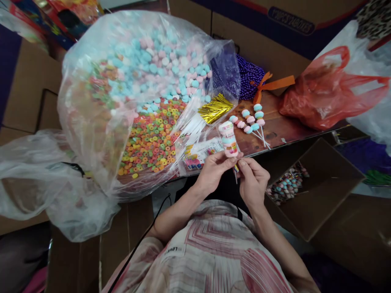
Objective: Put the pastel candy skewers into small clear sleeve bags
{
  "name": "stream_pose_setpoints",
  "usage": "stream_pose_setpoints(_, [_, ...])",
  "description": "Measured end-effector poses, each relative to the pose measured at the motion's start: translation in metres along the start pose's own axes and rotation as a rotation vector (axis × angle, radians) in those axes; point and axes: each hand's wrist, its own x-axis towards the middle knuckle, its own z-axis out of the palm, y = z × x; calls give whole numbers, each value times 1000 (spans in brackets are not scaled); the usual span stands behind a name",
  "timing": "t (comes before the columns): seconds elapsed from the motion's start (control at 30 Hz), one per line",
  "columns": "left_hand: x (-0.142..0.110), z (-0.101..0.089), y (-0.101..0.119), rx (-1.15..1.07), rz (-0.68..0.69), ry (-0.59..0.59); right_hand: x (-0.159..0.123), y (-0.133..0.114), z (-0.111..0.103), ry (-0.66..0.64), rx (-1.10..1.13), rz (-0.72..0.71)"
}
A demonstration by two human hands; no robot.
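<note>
left hand (214, 171) gripping wrapped candy skewer (228, 139), grip clamped on its base | right hand (253, 179) pinching the skewer's lower end, fingers together | skewer standing upright at counter (284, 122) edge | loose skewers (252, 120) lying at 1 o'clock | candy bag (143, 101) sitting at 10 o'clock

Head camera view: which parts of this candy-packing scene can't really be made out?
- Stick of the wrapped candy skewer: hidden behind the fingers of the left hand and right hand.
- Contents of the red bag: hidden by its crumpled plastic.
- Sweets in the cardboard box: too small to tell apart, partly hidden by a flap.
- Top of the big clear bag: blurred by glare.
</note>
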Motion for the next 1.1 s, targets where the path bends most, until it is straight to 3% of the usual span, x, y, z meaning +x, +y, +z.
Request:
stream_pose_setpoints(0.1, [0,1,-4,157,75,64,-11,-1,-1,-58,-49,18])
stream_pose_setpoints(0.2, [0,-8,4,461,137,-47,-22,1,-4,-92,-81,48])
stream_pose_setpoints(0.23, [1,-15,10,587,202,-108,-23,5,-8,-42,-57,71])
stream_pose_setpoints(0.27, [3,-23,15,711,292,-98,-22,11,-15,39,-18,100])
stream_pose_setpoints(0.33, [9,-43,26,1009,397,43,-15,27,-38,262,79,149])
stream_pose_setpoints(0.43, [19,-73,36,1443,359,177,1,53,-85,492,141,174])
stream_pose_setpoints(0.53, [26,-89,36,1607,364,219,11,69,-109,534,119,184])
stream_pose_setpoints(0.6, [29,-90,34,1618,352,239,11,71,-99,503,111,198])
stream_pose_setpoints(0.7, [33,-84,33,1564,335,309,7,60,-60,379,52,164])
stream_pose_setpoints(0.77, [35,-81,34,1473,347,373,4,46,-33,263,-45,66])
stream_pose_setpoints(0.97, [35,-78,40,1063,413,406,12,16,13,-133,-325,-355])
stream_pose_setpoints(1.1, [31,-73,43,666,409,376,17,10,32,-242,-356,-372])
